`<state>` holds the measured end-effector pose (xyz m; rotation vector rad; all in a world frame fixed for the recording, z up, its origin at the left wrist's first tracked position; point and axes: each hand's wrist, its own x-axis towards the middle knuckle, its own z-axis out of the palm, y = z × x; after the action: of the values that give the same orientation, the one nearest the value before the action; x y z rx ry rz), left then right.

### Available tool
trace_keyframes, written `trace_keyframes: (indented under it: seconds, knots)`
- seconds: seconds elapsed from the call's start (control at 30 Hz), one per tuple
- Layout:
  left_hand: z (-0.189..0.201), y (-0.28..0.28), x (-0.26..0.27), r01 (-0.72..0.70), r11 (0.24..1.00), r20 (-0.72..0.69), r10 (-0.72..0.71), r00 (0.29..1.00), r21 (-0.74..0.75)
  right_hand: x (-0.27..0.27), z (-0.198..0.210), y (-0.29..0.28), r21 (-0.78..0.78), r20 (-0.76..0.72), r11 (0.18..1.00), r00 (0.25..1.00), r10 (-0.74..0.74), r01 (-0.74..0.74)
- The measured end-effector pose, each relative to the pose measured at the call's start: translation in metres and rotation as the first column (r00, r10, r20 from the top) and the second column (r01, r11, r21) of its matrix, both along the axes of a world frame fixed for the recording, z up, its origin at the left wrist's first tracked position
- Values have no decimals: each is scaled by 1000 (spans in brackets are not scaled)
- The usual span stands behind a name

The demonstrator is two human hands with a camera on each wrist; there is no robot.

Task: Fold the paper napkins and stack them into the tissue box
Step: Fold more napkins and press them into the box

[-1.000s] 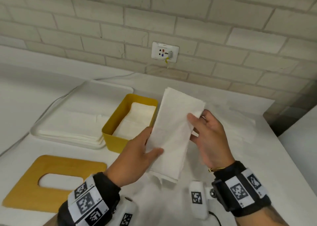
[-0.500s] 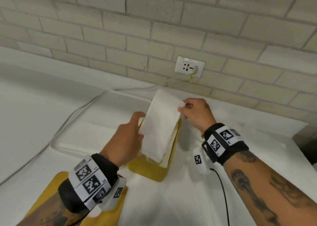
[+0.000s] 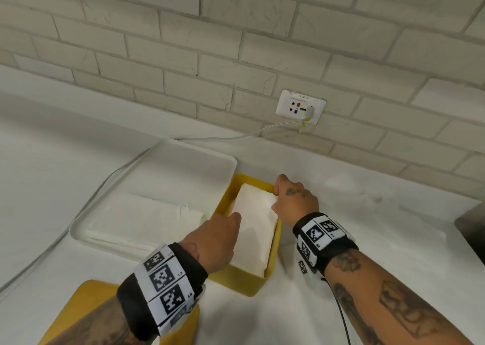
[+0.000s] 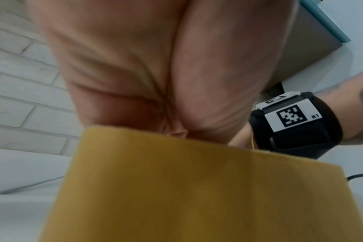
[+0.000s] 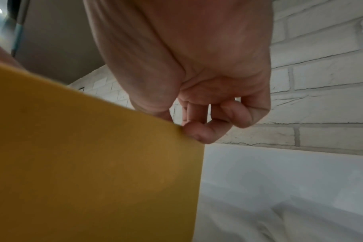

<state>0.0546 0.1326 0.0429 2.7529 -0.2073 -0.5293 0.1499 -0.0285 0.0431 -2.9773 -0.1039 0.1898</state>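
Nearest you, a yellow lid [image 3: 78, 302] lies on the white tabletop [image 3: 393, 239]. Your left hand [image 3: 215, 242] rests on the folded napkin [image 3: 256, 229] inside the yellow tissue box [image 3: 246, 281]; its grip is hidden. Your right hand [image 3: 295, 203], fingers [image 5: 205, 132] curled, touches the napkin's far corner. Beyond, a white tray [image 3: 189, 161] holds napkins [image 3: 141, 218].
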Motion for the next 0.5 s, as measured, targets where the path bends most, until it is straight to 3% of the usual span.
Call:
trace_keyframes:
  seconds: [0.17, 0.3, 0.33, 0.4, 0.47, 0.5]
  knots:
    - [-6, -2, 0, 70, 992, 14, -72, 997, 104, -1, -7, 3, -81, 54, 995, 997, 55, -50]
    - [-10, -2, -10, 137, 974, 160, -166, 973, 179, -8, -7, 3, -158, 253, 949, 918, 306, -273]
    - [-10, -2, -15, 175, 968, 203, -210, 956, 181, -12, -5, 4, -129, 222, 919, 893, 392, -371]
    - [-7, -6, -22, 301, 933, 217, -341, 914, 197, -19, -3, 8, -29, -13, 845, 846, 533, -534]
    - [-7, -11, -26, 365, 905, 112, -395, 912, 220, -24, -5, 13, 10, -259, 821, 791, 554, -571]
    - [-7, -13, -26, 350, 909, 40, -368, 929, 226, -26, -7, 15, -5, -308, 816, 777, 549, -578]
